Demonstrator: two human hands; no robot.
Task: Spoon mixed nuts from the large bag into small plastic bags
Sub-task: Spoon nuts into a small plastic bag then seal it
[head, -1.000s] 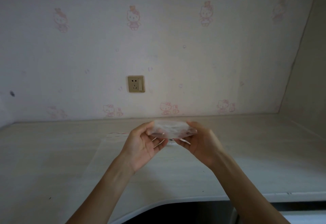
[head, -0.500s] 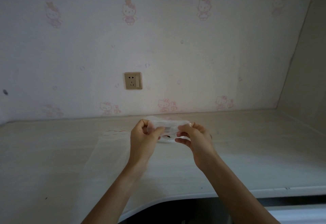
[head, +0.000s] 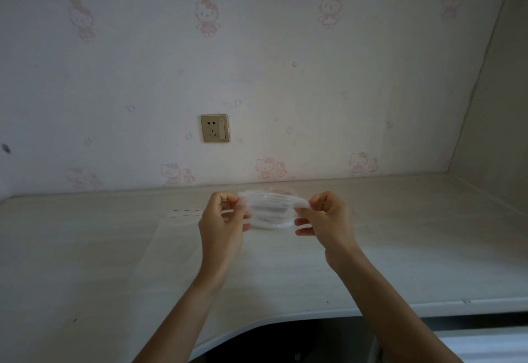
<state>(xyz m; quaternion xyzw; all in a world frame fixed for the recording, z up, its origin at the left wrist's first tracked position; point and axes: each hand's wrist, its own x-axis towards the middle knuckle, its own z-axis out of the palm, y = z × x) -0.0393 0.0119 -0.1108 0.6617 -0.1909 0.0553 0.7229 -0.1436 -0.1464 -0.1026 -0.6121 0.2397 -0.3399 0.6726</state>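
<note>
A small clear plastic bag (head: 270,209) hangs stretched between my two hands above the middle of the pale desk (head: 400,248). My left hand (head: 221,219) pinches its left edge between thumb and curled fingers. My right hand (head: 324,215) pinches its right edge the same way. A large clear zip bag (head: 171,237) with a red seal line lies flat on the desk, left of my left hand; it looks empty. No nuts and no spoon are in view.
A wall with cartoon-cat wallpaper and a gold socket (head: 215,128) rises behind the desk. A side wall (head: 497,134) closes in the right. The desk's front edge (head: 257,325) curves inward near me.
My hands have moved apart, pulling the small bag wider between them. A second ago they held it flat and close together with looser fingers.
</note>
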